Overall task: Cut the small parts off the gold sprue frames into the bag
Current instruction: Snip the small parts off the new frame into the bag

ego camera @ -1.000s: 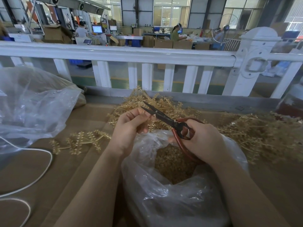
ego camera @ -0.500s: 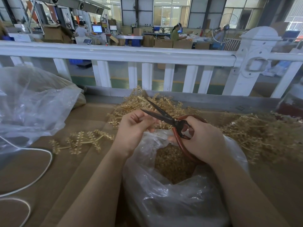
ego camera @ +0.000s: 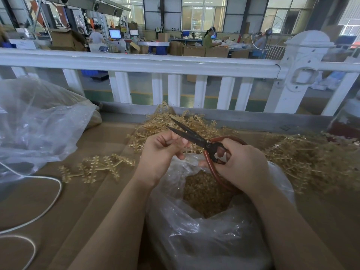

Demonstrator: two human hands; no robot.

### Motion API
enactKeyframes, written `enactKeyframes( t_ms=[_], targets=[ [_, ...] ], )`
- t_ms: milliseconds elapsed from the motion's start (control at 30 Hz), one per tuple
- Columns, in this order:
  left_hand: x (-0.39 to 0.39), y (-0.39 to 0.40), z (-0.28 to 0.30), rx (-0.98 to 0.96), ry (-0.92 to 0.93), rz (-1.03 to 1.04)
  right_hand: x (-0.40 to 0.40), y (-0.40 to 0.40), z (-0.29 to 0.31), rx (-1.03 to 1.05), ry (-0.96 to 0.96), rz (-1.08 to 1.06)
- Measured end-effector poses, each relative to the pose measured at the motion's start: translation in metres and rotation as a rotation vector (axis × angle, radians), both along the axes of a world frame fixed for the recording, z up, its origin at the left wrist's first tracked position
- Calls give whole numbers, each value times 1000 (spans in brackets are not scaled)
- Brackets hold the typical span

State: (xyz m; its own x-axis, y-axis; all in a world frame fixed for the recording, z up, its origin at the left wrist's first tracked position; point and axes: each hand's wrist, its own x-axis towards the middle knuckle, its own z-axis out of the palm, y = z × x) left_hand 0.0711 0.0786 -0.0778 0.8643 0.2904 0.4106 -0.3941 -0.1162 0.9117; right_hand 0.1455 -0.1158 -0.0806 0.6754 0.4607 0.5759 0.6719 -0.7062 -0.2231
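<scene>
My right hand grips red-handled scissors, whose dark blades stand open and point up-left. My left hand pinches a small piece of gold sprue frame just under the blades; most of that piece is hidden by my fingers. Both hands hover over the mouth of a clear plastic bag, which holds a heap of small gold parts. A gold sprue frame lies flat on the cardboard to the left. A pile of gold sprue frames stretches across the back and right.
A large crumpled clear bag fills the left side. A white cable loops over the brown cardboard surface at the lower left. A white railing runs behind the table, with people and boxes beyond it.
The scissor blades have opened from nearly closed. My left hand shifted slightly right and its fingers rearranged on the sprue piece under the blades.
</scene>
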Motion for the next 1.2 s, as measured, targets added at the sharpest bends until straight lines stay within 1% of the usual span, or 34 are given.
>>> enactKeyframes(
  t_ms=[167,467,567,667,767,900,967,1100,1200],
  targets=[
    [1,1,-2,-7,-4,3,1,0,0,-23,15,-7],
    [1,0,-2,-28,17,-1,1,-1,-1,33,47,43],
    [1,-1,-2,-91,36,-28,2,0,-1,51,130,66],
    [2,-3,-3,-122,100,-55,3,2,-2,108,215,86],
    [4,-5,-5,-141,125,-69,2,4,0,209,293,110],
    [6,-10,-7,-162,160,-153,1,7,1,392,474,195],
    [7,-11,-9,-162,158,-184,1,9,1,446,551,226],
    [7,-16,-6,-184,100,-248,3,10,1,458,610,224],
    [6,-20,-5,-147,91,-266,2,11,2,449,628,207]
  ],
)
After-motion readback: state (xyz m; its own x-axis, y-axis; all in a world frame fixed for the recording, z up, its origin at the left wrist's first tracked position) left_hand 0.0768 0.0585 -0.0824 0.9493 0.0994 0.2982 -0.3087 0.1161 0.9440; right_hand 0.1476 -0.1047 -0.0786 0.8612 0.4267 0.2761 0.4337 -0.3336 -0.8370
